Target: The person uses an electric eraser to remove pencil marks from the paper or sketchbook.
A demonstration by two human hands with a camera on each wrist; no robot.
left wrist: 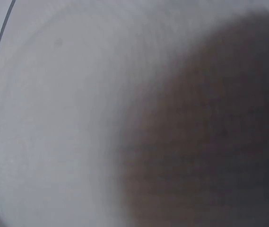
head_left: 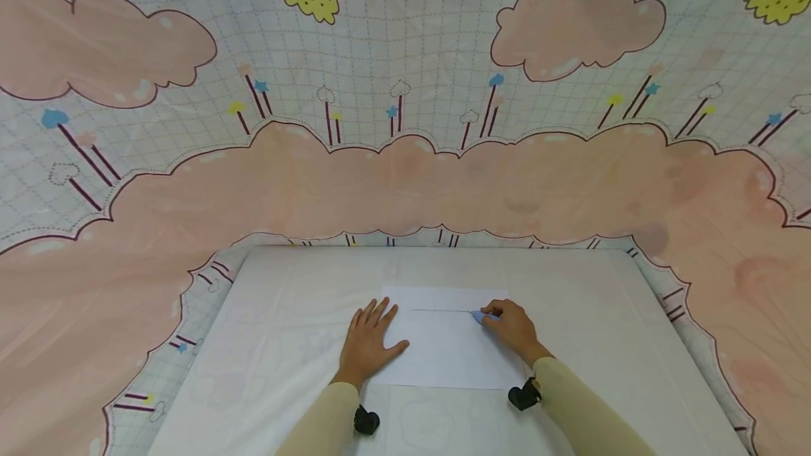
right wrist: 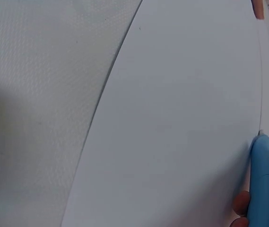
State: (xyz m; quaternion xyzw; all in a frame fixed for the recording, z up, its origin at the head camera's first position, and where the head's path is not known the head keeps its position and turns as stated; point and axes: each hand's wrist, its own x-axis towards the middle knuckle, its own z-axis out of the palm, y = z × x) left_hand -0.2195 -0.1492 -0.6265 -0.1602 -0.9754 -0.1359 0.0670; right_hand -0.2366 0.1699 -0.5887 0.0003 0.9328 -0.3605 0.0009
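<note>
A white sheet of paper [head_left: 443, 357] lies on the table. My left hand [head_left: 367, 345] rests on its left edge, palm down with fingers spread. Near the sheet's right side, my right hand [head_left: 514, 329] grips a blue utility knife [right wrist: 265, 184] with a rounded body and a small pale tip. That tip touches the paper at the right end of a thin straight line [head_left: 437, 310] running across its upper part. Whether the line is cut or drawn I cannot tell. The left wrist view shows mostly a dark blur over white.
The white-covered table [head_left: 253, 329] reaches beyond the sheet on all sides. Behind and around it hangs a cloth [head_left: 412, 188] printed with clouds. A dark wrist device [head_left: 523, 395] sits at the right sleeve, another dark device [head_left: 366, 421] at the left.
</note>
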